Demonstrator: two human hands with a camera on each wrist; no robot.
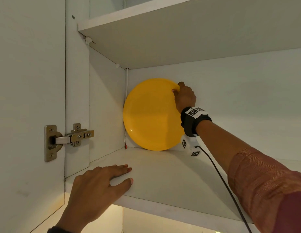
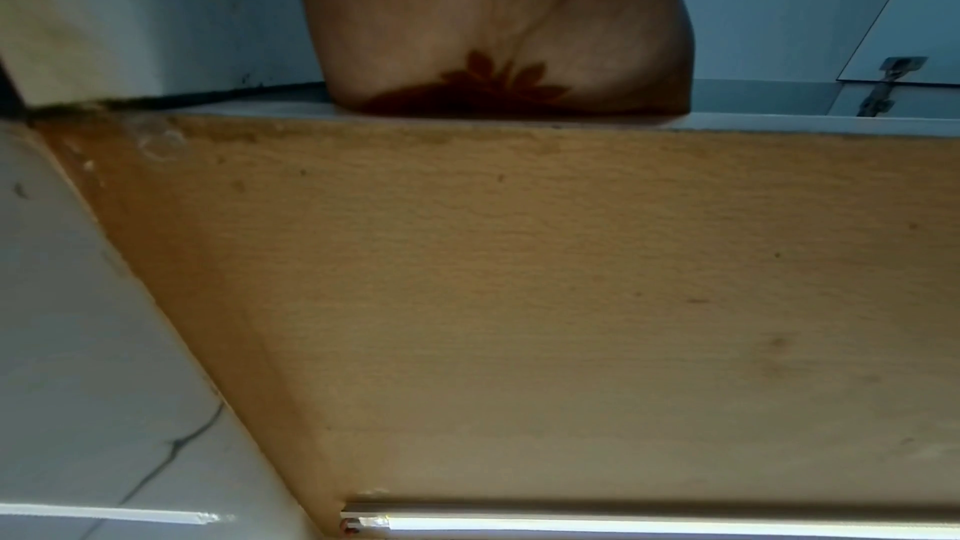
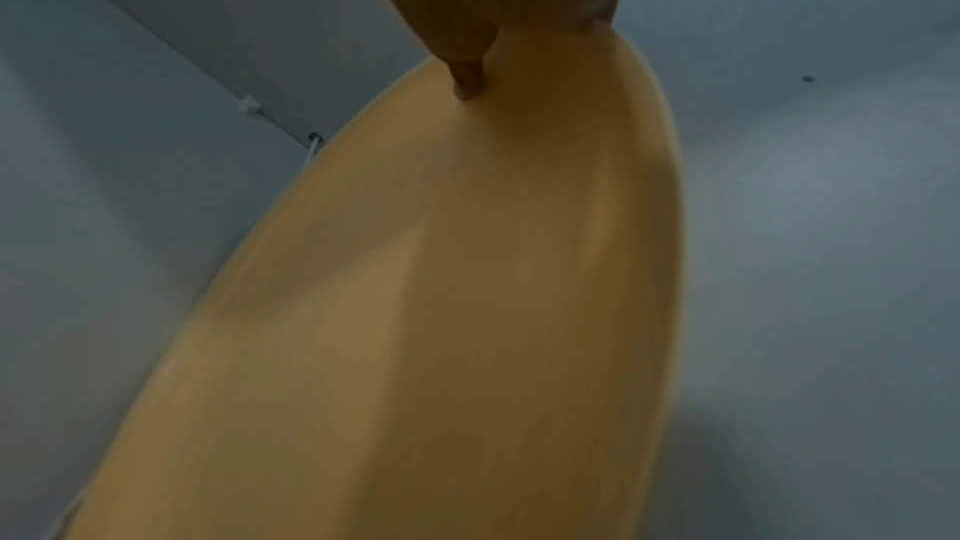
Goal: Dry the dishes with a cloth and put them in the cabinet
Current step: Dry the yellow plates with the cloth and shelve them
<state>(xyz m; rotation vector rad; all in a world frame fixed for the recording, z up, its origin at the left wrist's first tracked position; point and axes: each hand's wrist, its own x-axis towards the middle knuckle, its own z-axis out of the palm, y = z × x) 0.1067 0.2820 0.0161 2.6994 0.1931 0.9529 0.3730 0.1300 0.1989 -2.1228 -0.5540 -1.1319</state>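
The white cabinet (image 1: 75,81) stands open, its door swung out on a steel hinge (image 1: 69,137) at the left, and the lower shelf (image 1: 171,179) carries the one dish in view. That dish, a yellow plate (image 1: 149,115), stands on edge at the back left corner of the shelf, its lower rim on the shelf board and its back leaning toward the rear wall, close beside the side wall.

The plate looks rigid, smooth and glossy, probably light plastic or melamine, so it should be slick under the fingers and inclined to roll or slide at its foot once let go. The rim is the sensible place to hold it, near the top where it can be steadied against the wall.

The right hand (image 1: 185,96) does just that: it pinches the upper right rim, thumb on the front face and fingers curled behind. The left hand (image 1: 102,182) lies flat on the front edge of the shelf, fingers straight and together, thumb spread, holding nothing.

No cloth is in view.
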